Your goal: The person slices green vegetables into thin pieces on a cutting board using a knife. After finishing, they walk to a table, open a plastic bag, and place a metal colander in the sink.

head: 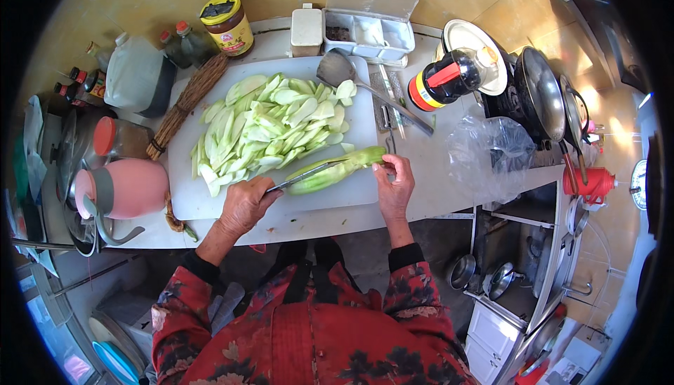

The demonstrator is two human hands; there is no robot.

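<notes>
My left hand [248, 201] grips the handle of a knife [305, 174], whose blade lies along a peeled, pale green vegetable stem [337, 170]. The stem rests near the front edge of a white plastic cutting board [231, 201]. At the stem's right tip, my right hand [394, 180] holds it between thumb and fingers. Behind the stem a large heap of sliced green vegetable [268, 127] covers much of the board. The head of a metal spatula [337, 69] rests at the heap's back right, its handle slanting off the board.
A bundled straw brush [189, 103] lies on the board's left edge, beside a pink pitcher [131, 189]. Behind stand a yellow-lidded jar [227, 25] and a seasoning box [368, 34]. To the right are a black-and-red bottle [442, 82], a clear plastic bag [489, 148] and a wok [539, 92].
</notes>
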